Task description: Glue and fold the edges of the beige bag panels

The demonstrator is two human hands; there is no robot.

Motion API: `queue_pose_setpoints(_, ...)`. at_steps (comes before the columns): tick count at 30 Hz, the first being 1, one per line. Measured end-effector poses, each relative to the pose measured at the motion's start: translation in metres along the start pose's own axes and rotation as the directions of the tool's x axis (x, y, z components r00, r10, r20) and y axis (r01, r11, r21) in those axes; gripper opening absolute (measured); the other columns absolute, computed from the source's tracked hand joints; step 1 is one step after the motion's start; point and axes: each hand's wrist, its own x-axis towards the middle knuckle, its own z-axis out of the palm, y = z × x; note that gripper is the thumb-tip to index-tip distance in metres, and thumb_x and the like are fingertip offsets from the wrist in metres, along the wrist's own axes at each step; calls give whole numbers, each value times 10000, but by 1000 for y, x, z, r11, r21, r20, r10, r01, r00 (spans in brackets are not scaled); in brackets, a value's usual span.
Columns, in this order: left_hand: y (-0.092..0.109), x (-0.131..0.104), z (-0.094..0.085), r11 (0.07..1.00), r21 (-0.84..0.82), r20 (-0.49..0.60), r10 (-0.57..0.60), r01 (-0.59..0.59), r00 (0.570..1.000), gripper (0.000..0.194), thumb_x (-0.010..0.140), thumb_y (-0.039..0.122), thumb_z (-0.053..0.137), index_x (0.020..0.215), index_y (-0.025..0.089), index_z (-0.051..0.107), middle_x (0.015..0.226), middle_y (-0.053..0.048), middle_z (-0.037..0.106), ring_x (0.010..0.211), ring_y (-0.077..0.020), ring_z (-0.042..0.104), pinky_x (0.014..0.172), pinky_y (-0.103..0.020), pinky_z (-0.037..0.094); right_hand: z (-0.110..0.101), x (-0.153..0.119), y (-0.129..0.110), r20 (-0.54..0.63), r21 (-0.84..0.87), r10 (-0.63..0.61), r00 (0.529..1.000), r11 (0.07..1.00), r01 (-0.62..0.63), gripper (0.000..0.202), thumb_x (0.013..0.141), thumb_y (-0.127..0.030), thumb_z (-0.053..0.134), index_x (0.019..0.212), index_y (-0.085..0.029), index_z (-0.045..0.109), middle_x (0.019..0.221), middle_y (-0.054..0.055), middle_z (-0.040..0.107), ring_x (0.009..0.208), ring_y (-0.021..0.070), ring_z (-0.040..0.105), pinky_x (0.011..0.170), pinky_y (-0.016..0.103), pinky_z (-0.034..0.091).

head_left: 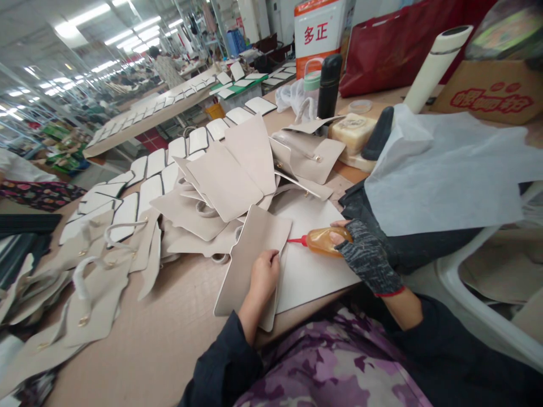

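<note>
Your right hand [368, 254], in a dark fingerless glove, is wrapped around an amber squeeze bottle [324, 240], fingers closed on its body, its red nozzle [293, 241] pointing left and touching the right edge of the beige panel [250, 257]. Your left hand [263, 275] lies on that panel with fingers curled and pressed down at its right edge, pinning it. The panel sits at the near edge of the tabletop [169, 333], over a pale flat sheet [314, 271]. It looks thin, light and flexible, a faux-leather cut piece likely to curl or slide, so flat pressure close to the edge seems the surest hold; the bottle looks soft-walled, best held mid-body. Beyond, a heap of like beige pieces [220, 186] fills mid-table, and strap-handled parts [97, 277] run toward the left edge. White tissue [445, 169] covers the right side. A black flask [330, 85] and a white cylinder [435, 65] stand toward the far edge.
</note>
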Motion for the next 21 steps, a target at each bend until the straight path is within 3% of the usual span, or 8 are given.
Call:
queue_pose_setpoints(8,0,0,0,1000,-2,3,13,-13,1000,262,842,180,444,982,137,662,983,-97,692,924,-204,627,848,-313,468,0,-17,3,36,90,21,999,996,-24,318,826,-423,470,953,-149,568,921,142,616,852,273,587,828,452,475)
queue_pose_setpoints(21,1,1,2,1000,-7,-6,2,-2,1000,250,834,182,465,986,145,660,986,-91,694,927,-199,632,852,-308,473,-2,-51,-2,156,153,63,986,984,-88,255,830,-399,483,965,-194,554,928,91,624,889,252,598,845,430,470)
